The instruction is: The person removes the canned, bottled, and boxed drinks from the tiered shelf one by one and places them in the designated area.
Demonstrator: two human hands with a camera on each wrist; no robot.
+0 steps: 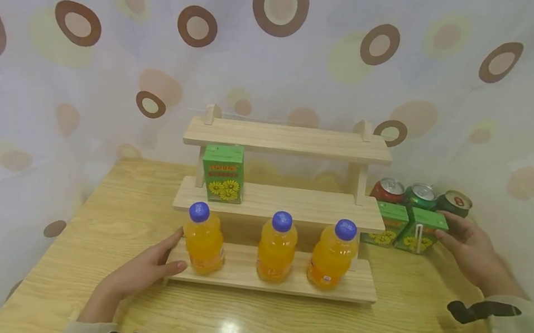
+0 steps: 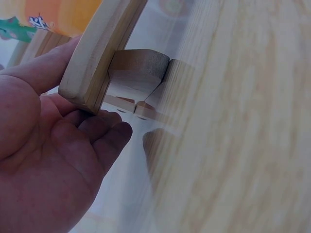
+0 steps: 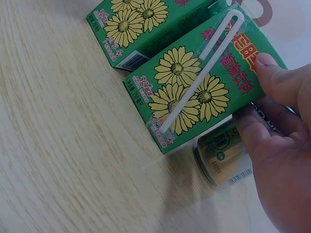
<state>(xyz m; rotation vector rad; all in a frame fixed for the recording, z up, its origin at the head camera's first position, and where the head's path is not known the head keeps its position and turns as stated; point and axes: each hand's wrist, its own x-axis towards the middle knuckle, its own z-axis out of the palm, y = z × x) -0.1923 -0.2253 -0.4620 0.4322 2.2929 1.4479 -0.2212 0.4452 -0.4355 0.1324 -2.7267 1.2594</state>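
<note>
Straw box (image 3: 209, 82): on your right, just past the end of the rack (image 1: 288, 198); green with yellow flowers, a white bent straw in clear wrap across its face. You cannot tell whether its base is off the table (image 1: 275, 331).
Right hand (image 1: 473, 251): your thumb is on the box's face near the top and your fingers bend round its side, so you have it pinched.
Second box (image 1: 388, 223): the same green kind, just left of the straw box, partly hidden behind the rack's right end.
Cans: three in a row behind those two boxes; from your left, a red can (image 1: 388, 191), a green can (image 1: 421, 193) and a dark can (image 1: 455, 201).
Left hand (image 1: 144, 266): you grip the left end of the rack's bottom board, thumb above, the other fingers curled at its end and underside.
Bottom board: bears three upright orange bottles with blue caps; the left bottle (image 1: 205, 245) is near your left thumb, the middle bottle (image 1: 276, 252) and right bottle (image 1: 332, 259) stand apart from it.
Middle board: a third box (image 1: 223, 175) stands upright at your left end.
Backdrop: a pale curtain (image 1: 278, 78) with brown rings hangs behind the rack.
</note>
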